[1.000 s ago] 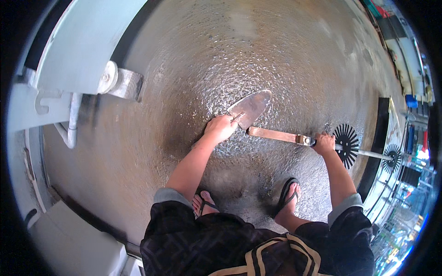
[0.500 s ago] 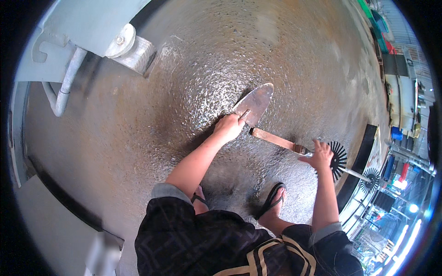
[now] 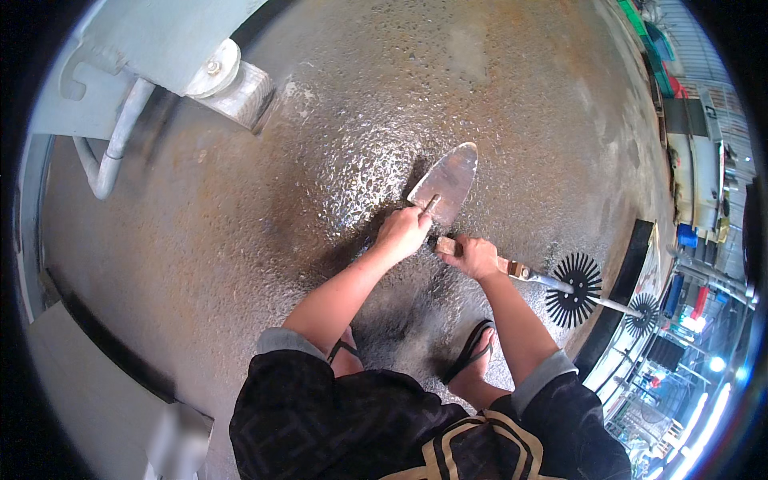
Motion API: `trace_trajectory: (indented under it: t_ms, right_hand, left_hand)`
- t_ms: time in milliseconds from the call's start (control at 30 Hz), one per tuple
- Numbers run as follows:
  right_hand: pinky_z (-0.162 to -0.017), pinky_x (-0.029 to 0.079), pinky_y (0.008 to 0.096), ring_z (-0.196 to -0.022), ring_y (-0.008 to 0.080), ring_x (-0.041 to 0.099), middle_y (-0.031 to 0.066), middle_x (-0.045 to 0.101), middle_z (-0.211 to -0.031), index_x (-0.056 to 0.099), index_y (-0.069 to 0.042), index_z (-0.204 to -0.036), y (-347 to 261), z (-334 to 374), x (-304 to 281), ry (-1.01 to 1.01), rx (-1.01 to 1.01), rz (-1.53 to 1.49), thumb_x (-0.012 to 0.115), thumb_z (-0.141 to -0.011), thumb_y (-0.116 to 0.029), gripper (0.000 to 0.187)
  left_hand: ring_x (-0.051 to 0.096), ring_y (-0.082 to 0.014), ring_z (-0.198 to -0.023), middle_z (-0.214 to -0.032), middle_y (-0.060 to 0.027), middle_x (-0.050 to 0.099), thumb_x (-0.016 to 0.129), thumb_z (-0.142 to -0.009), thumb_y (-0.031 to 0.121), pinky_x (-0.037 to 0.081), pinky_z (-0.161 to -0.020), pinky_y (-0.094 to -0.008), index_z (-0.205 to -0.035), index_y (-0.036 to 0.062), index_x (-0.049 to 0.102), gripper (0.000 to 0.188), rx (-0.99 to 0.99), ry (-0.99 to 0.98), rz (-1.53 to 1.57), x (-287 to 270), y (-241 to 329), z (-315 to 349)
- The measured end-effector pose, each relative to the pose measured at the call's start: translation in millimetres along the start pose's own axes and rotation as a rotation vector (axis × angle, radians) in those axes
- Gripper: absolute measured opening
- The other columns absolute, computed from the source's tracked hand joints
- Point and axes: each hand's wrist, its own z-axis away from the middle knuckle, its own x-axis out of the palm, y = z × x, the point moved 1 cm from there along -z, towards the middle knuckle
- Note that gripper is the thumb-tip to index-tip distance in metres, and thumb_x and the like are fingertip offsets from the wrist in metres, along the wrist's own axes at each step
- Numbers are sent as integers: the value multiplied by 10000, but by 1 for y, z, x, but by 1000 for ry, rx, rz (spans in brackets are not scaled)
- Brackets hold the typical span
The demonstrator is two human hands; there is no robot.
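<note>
A pointed trowel point(image 3: 448, 180) with a worn metal blade is in my left hand point(image 3: 404, 233), which is closed on its handle. The blade points away from me, low over the wet, rough floor. Just to the right, my right hand point(image 3: 475, 258) is wrapped round a flat, brownish handle point(image 3: 445, 246) with a metal fitting point(image 3: 520, 270) at its right end. That handle's end lies close to the trowel's near end. In line with the fitting, farther right, stand a black slotted disc point(image 3: 573, 288) and a rod point(image 3: 612, 302). Whether they join the handle, I cannot tell.
My sandalled feet point(image 3: 472, 352) stand on the wet floor point(image 3: 320, 176). A pale machine frame with a wheel point(image 3: 214, 68) is at upper left. At lower left is a grey panel point(image 3: 88, 392). A second slotted disc point(image 3: 642, 314) and a dark-edged board point(image 3: 620, 296) are at right.
My right hand has moved left from beside the slotted disc and closed round the brownish handle. My left hand still holds the trowel, almost in the same place.
</note>
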Motion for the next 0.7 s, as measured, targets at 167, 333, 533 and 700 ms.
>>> trace_trajectory:
  t_ms: [167,333,533,700]
  right_hand:
    - [-691,509,410,-765,316,649,147,661,-770,641,-94,-844,1,13,17,106,-38,-59,587,-645,-713,652]
    - [-709,509,403,-750,288,659,122,668,-743,667,-130,-881,-4,27,-6,142,-9,-69,584,-664,-697,613]
    - [-702,510,405,-738,293,659,128,665,-726,665,-117,-845,-7,28,-6,166,23,-98,599,-663,-682,597]
    - [-701,509,409,-750,301,658,125,667,-739,657,-105,-831,-6,33,-6,113,-42,-78,599,-665,-679,600]
  left_hand:
    - [597,-419,-835,-846,-251,619,452,-867,309,461,-757,-498,-914,-1,602,348,79,9,-44,9,6,9]
    - [594,-429,-793,-801,-253,612,454,-860,298,459,-725,-510,-871,-4,596,334,91,-4,-75,21,-2,24]
    - [592,-429,-763,-777,-244,612,457,-872,299,460,-700,-509,-839,-1,589,329,112,41,-52,25,1,27]
    - [582,-429,-718,-737,-244,594,461,-880,298,446,-647,-504,-816,-9,571,333,107,69,29,32,-3,40]
